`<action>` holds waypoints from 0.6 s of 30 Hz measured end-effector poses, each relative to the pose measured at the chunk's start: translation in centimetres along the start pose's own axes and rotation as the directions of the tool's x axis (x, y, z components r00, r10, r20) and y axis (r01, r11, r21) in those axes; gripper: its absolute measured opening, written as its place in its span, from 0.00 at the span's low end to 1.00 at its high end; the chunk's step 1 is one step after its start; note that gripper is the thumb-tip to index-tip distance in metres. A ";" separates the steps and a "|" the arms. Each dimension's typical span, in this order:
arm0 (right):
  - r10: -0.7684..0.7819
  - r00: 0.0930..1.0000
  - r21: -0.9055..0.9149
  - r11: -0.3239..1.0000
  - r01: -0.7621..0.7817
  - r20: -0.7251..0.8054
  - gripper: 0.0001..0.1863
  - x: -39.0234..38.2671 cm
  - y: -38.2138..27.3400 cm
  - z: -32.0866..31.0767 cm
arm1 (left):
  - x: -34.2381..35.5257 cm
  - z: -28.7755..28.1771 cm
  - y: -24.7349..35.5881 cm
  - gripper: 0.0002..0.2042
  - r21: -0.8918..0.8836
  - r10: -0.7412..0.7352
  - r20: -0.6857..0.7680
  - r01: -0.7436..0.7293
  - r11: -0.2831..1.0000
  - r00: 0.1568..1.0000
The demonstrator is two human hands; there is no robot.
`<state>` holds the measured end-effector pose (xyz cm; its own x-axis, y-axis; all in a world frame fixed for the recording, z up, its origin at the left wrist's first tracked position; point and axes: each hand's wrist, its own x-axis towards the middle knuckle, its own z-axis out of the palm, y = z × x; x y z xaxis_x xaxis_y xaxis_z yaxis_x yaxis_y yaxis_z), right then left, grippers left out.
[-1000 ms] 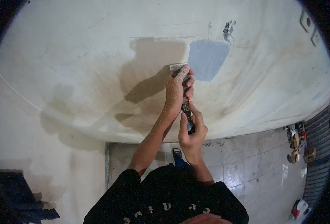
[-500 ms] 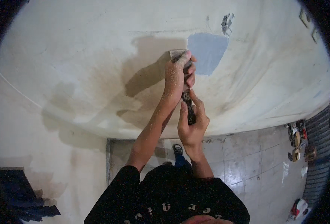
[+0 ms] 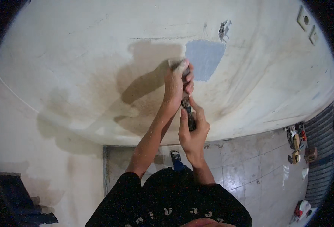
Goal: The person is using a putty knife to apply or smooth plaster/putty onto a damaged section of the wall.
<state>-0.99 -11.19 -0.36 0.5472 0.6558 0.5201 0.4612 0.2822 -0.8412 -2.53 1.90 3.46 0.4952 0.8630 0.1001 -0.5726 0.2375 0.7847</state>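
Note:
I hold a scraper (image 3: 186, 104) with a dark handle flat against a cream plaster wall (image 3: 80, 68). My right hand (image 3: 191, 130) grips the handle's lower end. My left hand (image 3: 176, 85), dusted with fine powder, wraps the upper part and presses on the metal blade (image 3: 173, 62), which is mostly hidden under my fingers. The blade sits just left of a pale blue patch (image 3: 204, 58) on the wall. A brownish scraped area (image 3: 144, 87) spreads left and below my hands.
A torn hole (image 3: 223, 29) lies above the blue patch. Wall sockets (image 3: 306, 23) sit at top right. Below are a grey tiled floor (image 3: 246, 166), my shoe (image 3: 175, 156), tools and small items (image 3: 297, 145) at right, and a dark pile (image 3: 19, 204) at bottom left.
Both hands and the scraper have stayed against the wall, shifting slightly up and then left beside the blue patch. The camera view drifted a little.

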 end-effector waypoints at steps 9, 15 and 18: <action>0.030 1.000 -0.008 1.000 -0.030 0.006 0.18 -1.0 0.5 0.2 | -0.5 -0.6 -0.2 0.12 0.017 -0.007 -0.019 0.007 1.000 1.000; -0.075 0.996 -0.017 0.997 0.074 -0.042 0.18 -0.8 1.2 0.2 | -0.2 -0.5 -0.5 0.13 -0.029 -0.013 0.003 0.013 1.000 1.000; 0.066 0.997 -0.041 0.997 -0.064 0.028 0.19 -0.3 -0.5 0.2 | 0.0 -0.4 0.7 0.13 -0.018 -0.033 0.035 0.033 0.999 0.999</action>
<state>-1.51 -11.42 -0.15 0.5567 0.6921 0.4595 0.4533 0.2104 -0.8662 -3.19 2.25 3.81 0.5365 0.8384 0.0960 -0.5677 0.2744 0.7762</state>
